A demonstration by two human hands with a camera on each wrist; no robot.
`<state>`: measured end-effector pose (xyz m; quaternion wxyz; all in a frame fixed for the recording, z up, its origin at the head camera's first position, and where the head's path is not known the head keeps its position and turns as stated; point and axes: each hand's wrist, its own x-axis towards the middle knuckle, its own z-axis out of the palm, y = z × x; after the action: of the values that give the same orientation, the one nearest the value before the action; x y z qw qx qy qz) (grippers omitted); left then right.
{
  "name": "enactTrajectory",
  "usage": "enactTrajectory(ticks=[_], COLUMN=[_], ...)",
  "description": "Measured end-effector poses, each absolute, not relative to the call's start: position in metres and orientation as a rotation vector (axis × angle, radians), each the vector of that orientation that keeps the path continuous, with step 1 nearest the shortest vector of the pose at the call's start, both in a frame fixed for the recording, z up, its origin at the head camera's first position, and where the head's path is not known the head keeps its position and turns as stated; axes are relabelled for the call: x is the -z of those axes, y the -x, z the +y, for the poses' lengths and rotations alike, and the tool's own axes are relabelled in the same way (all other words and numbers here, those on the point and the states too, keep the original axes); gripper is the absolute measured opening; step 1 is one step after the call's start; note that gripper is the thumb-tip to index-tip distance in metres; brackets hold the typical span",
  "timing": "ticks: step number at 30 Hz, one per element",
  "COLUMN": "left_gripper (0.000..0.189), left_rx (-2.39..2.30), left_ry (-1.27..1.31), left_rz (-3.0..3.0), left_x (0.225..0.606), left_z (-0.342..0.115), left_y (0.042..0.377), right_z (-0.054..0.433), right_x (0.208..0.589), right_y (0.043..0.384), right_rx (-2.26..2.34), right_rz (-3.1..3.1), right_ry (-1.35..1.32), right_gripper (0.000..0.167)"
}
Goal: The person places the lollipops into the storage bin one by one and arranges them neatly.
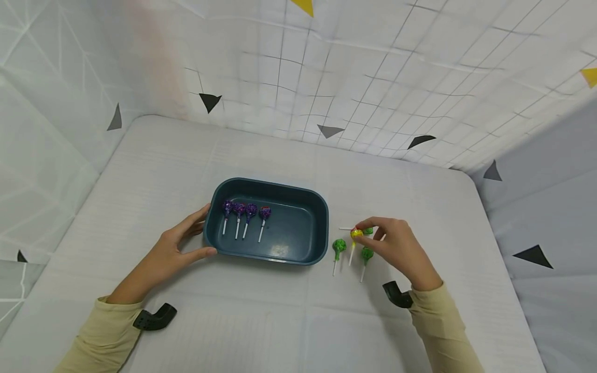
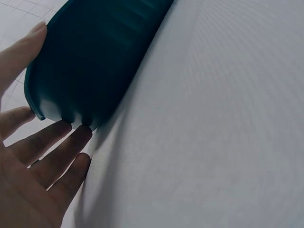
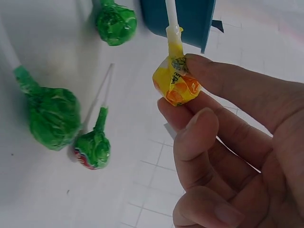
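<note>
My right hand (image 1: 392, 241) pinches a yellow-wrapped lollipop (image 3: 175, 83) between thumb and fingertips at its candy head. In the head view its white stick points down toward the front. Close around that hand are three green-wrapped lollipops: one at the left (image 1: 339, 246), one at the front (image 1: 367, 253), and one partly hidden by the fingers (image 1: 368, 231). With fairly straight fingers my left hand (image 1: 172, 251) touches the left end of a dark teal tray (image 1: 298, 260). Its thumb lies at the front left corner, its fingertips against the end wall (image 2: 71, 107).
Several purple-wrapped lollipops (image 1: 251, 210) lie side by side in the tray's left half, sticks toward the front. A white cloth covers the table (image 1: 242, 331). Patterned white sheets (image 1: 298, 77) hang behind it and at both sides.
</note>
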<state>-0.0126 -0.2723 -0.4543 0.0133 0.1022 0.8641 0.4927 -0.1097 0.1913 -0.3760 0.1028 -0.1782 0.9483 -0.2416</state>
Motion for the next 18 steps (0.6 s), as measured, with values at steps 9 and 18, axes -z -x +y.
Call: enactTrajectory(ticks=[9,18], left_gripper=[0.097,0.097], left_rx=[-1.537,-1.545], left_ry=[-0.314,-0.317], left_rz=[2.693,2.683], left_x=[0.454,0.452], left_z=[-0.272,-0.272], left_y=[0.012,0.013], right_z=[0.185,0.179], right_x=[0.370,0.365], right_y=[0.115,0.119], right_rx=[0.730,0.726], right_rz=[2.804,2.806], right_ry=[0.582,0.591], right_gripper=[0.018,0.018])
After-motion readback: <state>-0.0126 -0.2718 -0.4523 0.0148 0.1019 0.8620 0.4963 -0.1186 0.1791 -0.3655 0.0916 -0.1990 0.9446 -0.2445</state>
